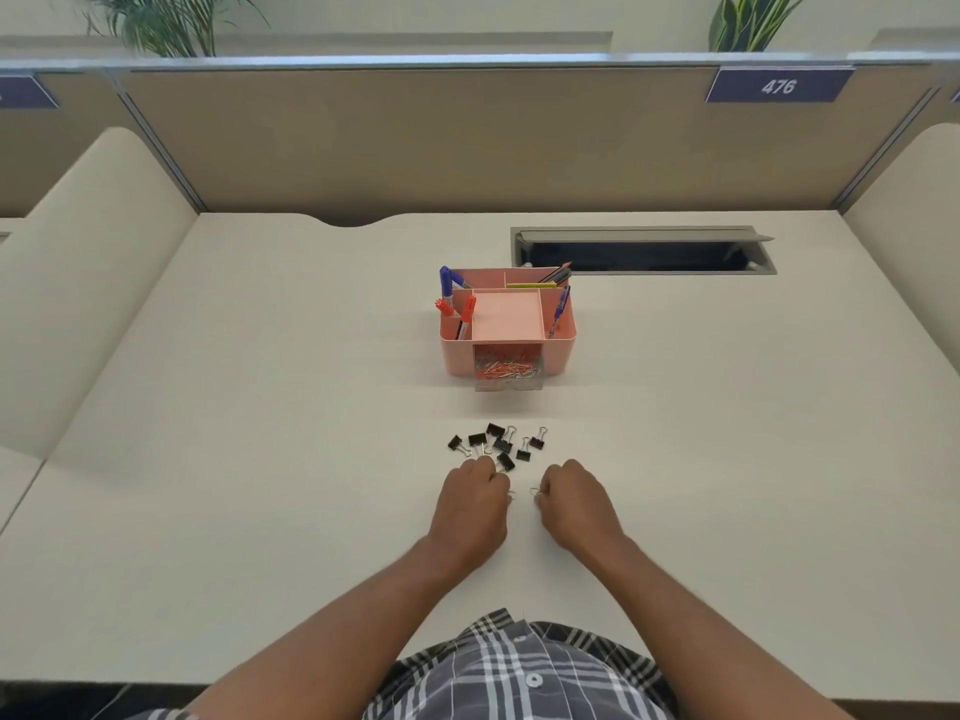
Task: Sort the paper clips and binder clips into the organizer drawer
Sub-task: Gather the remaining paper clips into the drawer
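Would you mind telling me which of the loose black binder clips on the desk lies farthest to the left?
The binder clip at the far left end of the cluster, just beyond the left hand. The other clips all lie to its right.

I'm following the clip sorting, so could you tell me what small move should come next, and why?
Probably carry what both hands hold to the clear drawer, which stands open with paper clips inside. The left hand and right hand each seem to pinch a wire handle, while binder clips lie loose on the desk.
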